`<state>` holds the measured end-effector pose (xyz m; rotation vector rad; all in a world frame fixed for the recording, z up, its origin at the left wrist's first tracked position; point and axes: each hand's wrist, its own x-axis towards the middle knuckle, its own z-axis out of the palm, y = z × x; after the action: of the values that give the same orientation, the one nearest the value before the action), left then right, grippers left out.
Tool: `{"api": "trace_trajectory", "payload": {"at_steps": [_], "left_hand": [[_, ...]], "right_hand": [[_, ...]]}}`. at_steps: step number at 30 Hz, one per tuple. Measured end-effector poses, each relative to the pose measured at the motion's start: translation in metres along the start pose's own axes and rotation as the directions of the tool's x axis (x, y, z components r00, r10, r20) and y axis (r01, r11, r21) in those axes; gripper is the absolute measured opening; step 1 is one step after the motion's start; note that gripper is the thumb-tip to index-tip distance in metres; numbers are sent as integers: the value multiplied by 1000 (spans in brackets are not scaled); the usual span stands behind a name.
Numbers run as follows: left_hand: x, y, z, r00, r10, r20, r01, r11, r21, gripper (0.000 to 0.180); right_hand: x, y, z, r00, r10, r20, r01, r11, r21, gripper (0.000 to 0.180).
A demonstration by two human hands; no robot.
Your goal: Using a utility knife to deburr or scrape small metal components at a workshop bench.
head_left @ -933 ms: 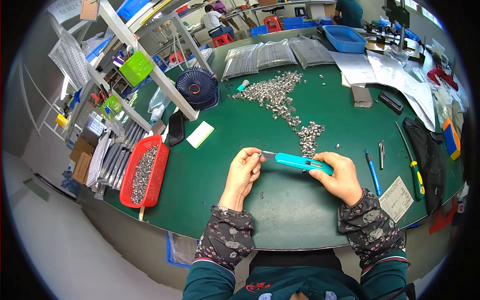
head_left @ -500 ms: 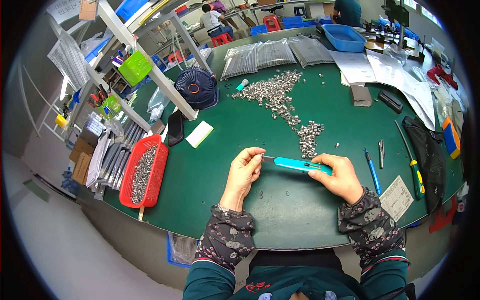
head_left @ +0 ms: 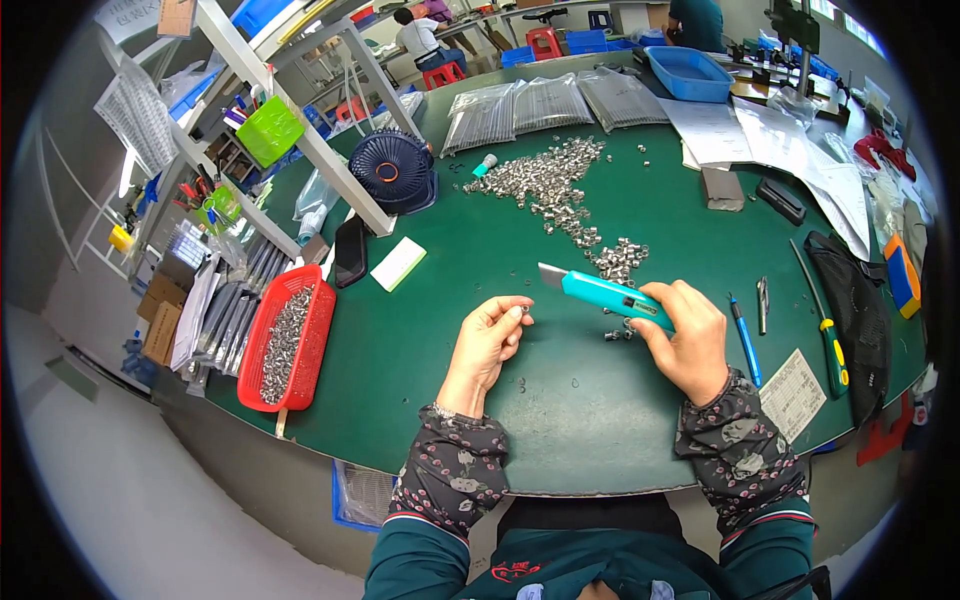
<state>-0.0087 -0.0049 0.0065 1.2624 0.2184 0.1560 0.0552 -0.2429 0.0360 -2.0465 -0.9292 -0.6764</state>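
My left hand [head_left: 488,340] pinches a small metal ring [head_left: 525,309] between thumb and fingertips, above the green table [head_left: 440,410]. Closed around a teal utility knife [head_left: 612,296] is my right hand [head_left: 687,336]. The knife's blade is out and points up and left, apart from the ring. Beyond the hands a heap of small silver metal rings [head_left: 545,185] spreads over the table, with a smaller cluster [head_left: 620,259] partly behind the knife. Tiny dark scraps [head_left: 522,385] lie near my left wrist.
A red basket [head_left: 323,340] of metal parts stands at the left edge, near a phone [head_left: 351,254] and a dark blue fan [head_left: 390,174]. To the right lie a blue pen [head_left: 745,342], a screwdriver [head_left: 831,345] and a paper slip [head_left: 794,396]. Bagged rods [head_left: 552,108] line the back.
The knife has lifted away from the ring, up and to the right, its blade tilting upward. My left hand stays nearly in place with the ring.
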Motion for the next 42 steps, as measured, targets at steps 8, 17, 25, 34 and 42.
{"api": "trace_trajectory", "payload": {"at_steps": [8,17,25,34,42], "left_hand": [[2,0,0,999,11,33,-7,993,-118,16],[4,-8,31,975,-202,94,192,976,103,12],[4,-21,83,984,87,159,-180,368,913,22],[8,-13,58,999,-12,31,-3,893,450,11],[6,-2,8,999,13,38,0,947,-321,11]], "right_hand": [[-6,7,3,983,-54,174,86,980,-177,30],[2,10,1,992,114,-50,-113,993,25,27],[-3,7,1,994,93,-48,-91,995,47,27],[0,7,1,994,104,-24,-103,994,47,28],[-5,6,7,987,149,58,-156,977,145,25]]}}
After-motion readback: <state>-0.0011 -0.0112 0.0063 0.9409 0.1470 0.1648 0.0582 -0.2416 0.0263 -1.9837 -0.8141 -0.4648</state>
